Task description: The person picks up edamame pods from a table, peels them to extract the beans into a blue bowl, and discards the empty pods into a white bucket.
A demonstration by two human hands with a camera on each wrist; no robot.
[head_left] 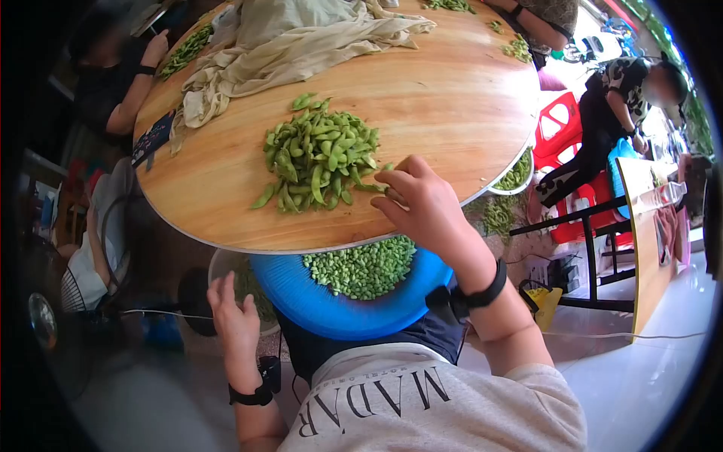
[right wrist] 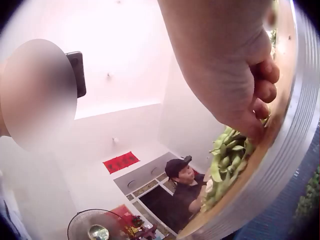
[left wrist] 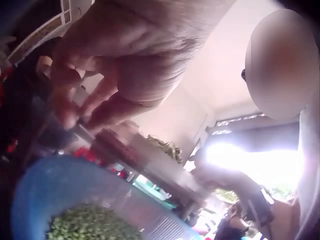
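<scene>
A heap of green edamame pods (head_left: 320, 154) lies on the round wooden table. My right hand (head_left: 429, 200) reaches over the near edge to the heap's right side, its thumb and fingertips pinching a pod (head_left: 367, 187). In the right wrist view the curled fingers (right wrist: 265, 90) come down beside the pods (right wrist: 230, 155). My left hand (head_left: 235, 320) hangs left of the blue basin (head_left: 339, 320), fingers apart and loosely bent, with nothing seen in it. Shelled green beans (head_left: 361, 267) fill the middle of the basin, which sits on my lap under the table edge.
A crumpled pale cloth (head_left: 279, 68) covers the far part of the table (head_left: 444, 105). A pale bucket (head_left: 222, 264) stands beside the basin on the left. More pods (head_left: 516, 173) fill a white container at the right. Other people sit around the table; a fan (head_left: 56, 316) stands at left.
</scene>
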